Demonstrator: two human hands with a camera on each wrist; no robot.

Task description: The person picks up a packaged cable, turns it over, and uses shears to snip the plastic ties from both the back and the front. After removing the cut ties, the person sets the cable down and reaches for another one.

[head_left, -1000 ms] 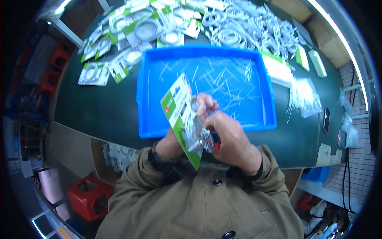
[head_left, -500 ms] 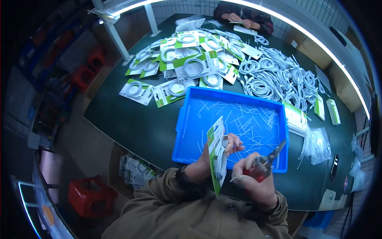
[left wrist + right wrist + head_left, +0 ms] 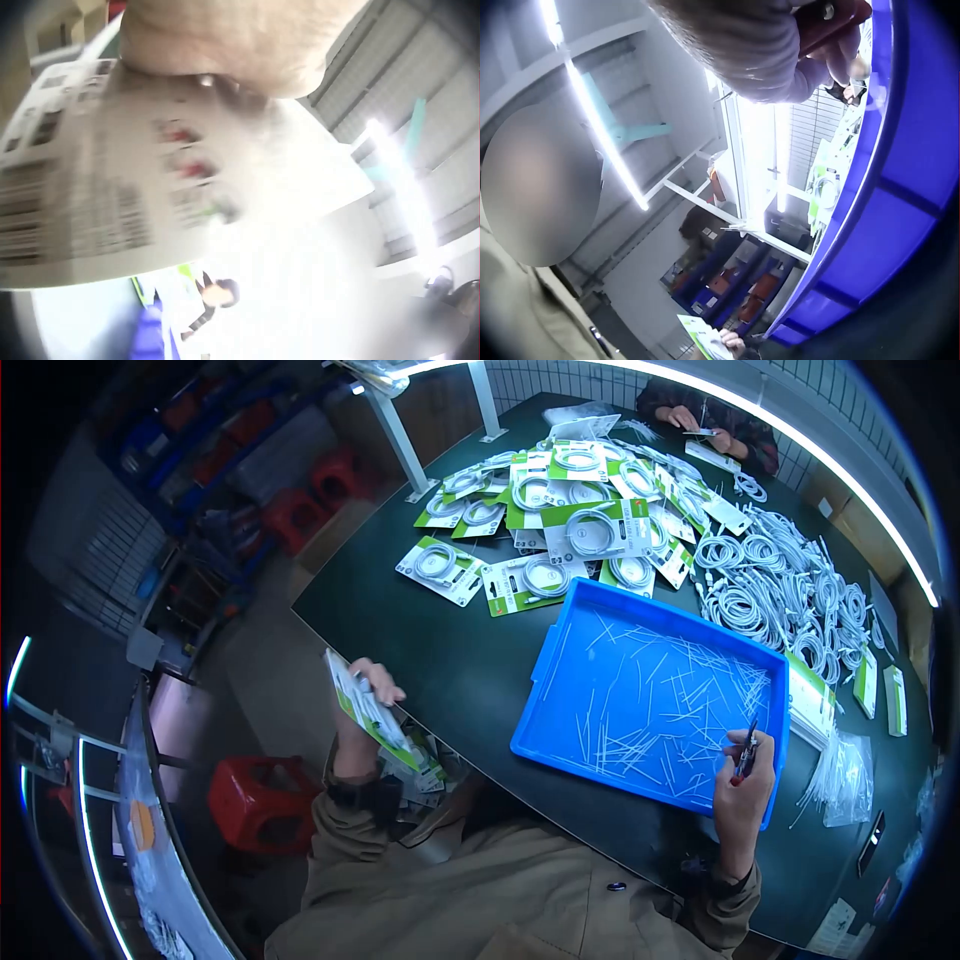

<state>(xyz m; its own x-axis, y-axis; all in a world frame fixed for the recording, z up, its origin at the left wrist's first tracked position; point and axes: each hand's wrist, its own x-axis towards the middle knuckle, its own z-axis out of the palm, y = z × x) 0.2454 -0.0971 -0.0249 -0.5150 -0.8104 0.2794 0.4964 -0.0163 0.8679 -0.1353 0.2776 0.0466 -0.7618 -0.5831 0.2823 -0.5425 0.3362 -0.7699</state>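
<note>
Off the table's left edge, my left hand (image 3: 362, 710) holds a green-and-white card with a white coiled cable (image 3: 372, 712). The printed back of that card (image 3: 112, 180) fills much of the left wrist view, with part of the hand (image 3: 232, 45) above it. My right hand (image 3: 745, 790) grips red-handled cutters (image 3: 744, 757) over the right side of the blue tray (image 3: 545, 678). In the right wrist view the hand (image 3: 742, 45) is curled round the red handle (image 3: 832, 24), close to the tray's wall (image 3: 855, 195).
Thin white ties (image 3: 620, 745) lie scattered in the tray. Behind it are piled carded cables (image 3: 590, 532) and loose coiled cables (image 3: 745, 595). A bag of ties (image 3: 848, 780) and a phone (image 3: 872, 843) lie at right. A red stool (image 3: 262, 805) stands at left; another person's hands (image 3: 700, 428) work across the table.
My left hand has moved left with the card, from in front of the tray to beyond the table edge. The right hand has separated from the card, carrying the cutters right. The head view has shifted.
</note>
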